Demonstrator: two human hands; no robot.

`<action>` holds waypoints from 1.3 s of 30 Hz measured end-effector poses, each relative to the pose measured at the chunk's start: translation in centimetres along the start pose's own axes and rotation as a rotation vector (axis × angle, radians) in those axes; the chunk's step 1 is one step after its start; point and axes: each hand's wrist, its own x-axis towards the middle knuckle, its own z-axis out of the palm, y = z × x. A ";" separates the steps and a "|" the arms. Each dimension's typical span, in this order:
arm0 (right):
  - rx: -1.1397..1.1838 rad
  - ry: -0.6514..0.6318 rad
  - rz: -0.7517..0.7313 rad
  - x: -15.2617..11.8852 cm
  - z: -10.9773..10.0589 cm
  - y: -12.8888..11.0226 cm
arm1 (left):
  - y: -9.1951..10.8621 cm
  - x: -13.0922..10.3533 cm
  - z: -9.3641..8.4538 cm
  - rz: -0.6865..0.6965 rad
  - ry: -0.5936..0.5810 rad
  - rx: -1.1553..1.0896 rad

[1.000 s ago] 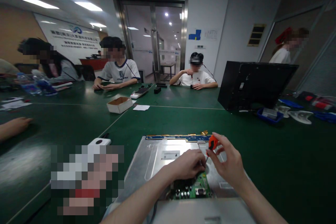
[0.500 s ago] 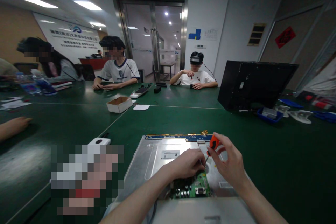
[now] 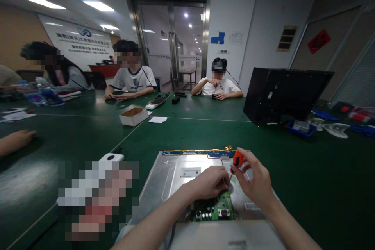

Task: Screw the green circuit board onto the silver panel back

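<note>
Orange-handled screwdriver [image 3: 237, 159] pinched in the fingertips of the right hand [image 3: 254, 183], thumb and first fingers closed round the handle, remaining fingers spread. Thin shaft slants down and to the left, tip hidden behind the left hand's knuckles. Left hand [image 3: 208, 183] is loosely curled, fingers bent down at the screwdriver's tip, resting on the upper edge of the green circuit board [image 3: 216, 209]; whether it holds anything small cannot be told.

Circuit board sits on the near part of a silver metal back panel [image 3: 175, 172], which lies flat on the green table [image 3: 187, 133] straight ahead of the person. Small white label [image 3: 190, 172] on the panel just left of the left hand. Blue strip with gold edging [image 3: 202, 152] runs along the panel's far edge.

Left of the panel: a white device [image 3: 111, 158], near a blurred patch. Further out, an open cardboard box [image 3: 134, 116] and a white slip of paper [image 3: 157, 119]. To the right, a black monitor [image 3: 285, 94] stands tilted, with a blue tray [image 3: 301, 128] at its foot.

Three people sit at the far side of the table; another person's hand [image 3: 17, 139] rests on it at the left edge.
</note>
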 end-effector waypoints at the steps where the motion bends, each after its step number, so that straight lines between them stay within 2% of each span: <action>1: 0.005 -0.011 0.004 0.0 0.0 0.0 | 0.0 0.0 0.0 0.000 -0.001 -0.002; 18: -0.025 -0.024 0.044 -0.7 0.4 0.4 | -0.2 0.1 0.1 -0.023 0.013 -0.027; 30: -0.005 -0.044 0.059 -0.1 0.1 -0.2 | -0.1 0.0 0.0 -0.027 0.009 -0.005; 39: 0.011 -0.064 0.125 -0.4 0.1 -0.1 | -0.1 0.0 0.1 -0.026 0.010 -0.013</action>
